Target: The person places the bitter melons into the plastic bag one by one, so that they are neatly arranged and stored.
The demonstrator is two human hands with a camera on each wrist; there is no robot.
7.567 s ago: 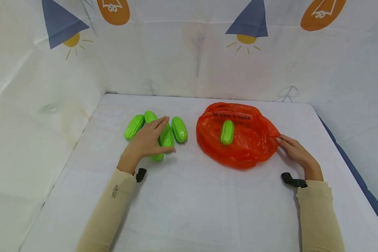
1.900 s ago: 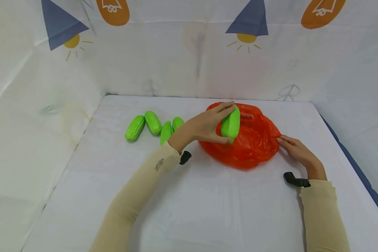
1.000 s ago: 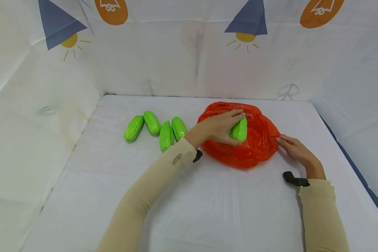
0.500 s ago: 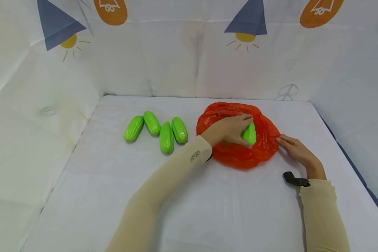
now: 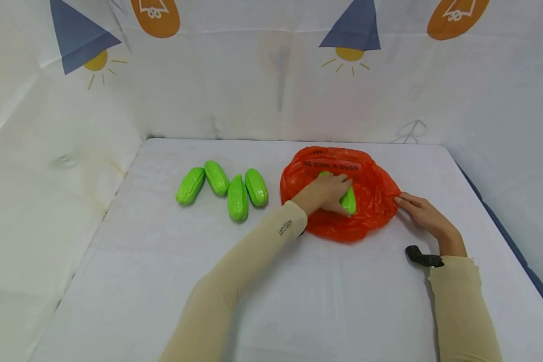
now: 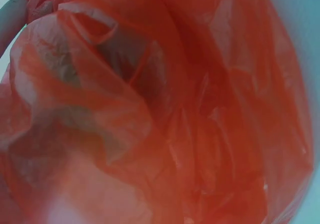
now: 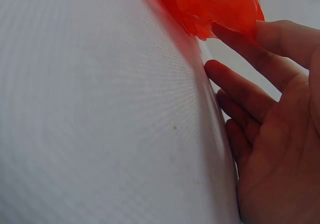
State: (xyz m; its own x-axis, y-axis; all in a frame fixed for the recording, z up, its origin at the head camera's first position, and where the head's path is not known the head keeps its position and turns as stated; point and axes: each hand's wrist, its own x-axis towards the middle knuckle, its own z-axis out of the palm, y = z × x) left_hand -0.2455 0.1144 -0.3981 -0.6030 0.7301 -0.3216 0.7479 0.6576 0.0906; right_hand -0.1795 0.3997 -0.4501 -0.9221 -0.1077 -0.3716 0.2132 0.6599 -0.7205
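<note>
- four loose green ribbed gourds lie bunched on the left part of the white surface; the rightmost is the one nearest the left hand, its long axis running far to near with the far end leaning left.
- the left hand is over the red plastic bag, fingers and thumb bent round the held gourd, spread only about as wide as the gourd itself.
- as far as it shows, the held gourd's long axis also runs far to near, the near end leaning slightly right; it is inside the bag's outline, but whether it touches the film cannot be told.
- a second green end shows just beyond the left hand, seemingly another gourd within the bag's outline; the hand hides the rest.
- the right hand pinches the bag's right edge between thumb and forefinger, the other fingers loosely extended.
- the left hand is the nearer one, touching the held gourd; the right hand lies to the gourd's right and apart from it, with red film between.
- the left wrist view is mostly blurred red film, so the grip does not show there.
- a cloth with lamp prints hangs behind.
</note>
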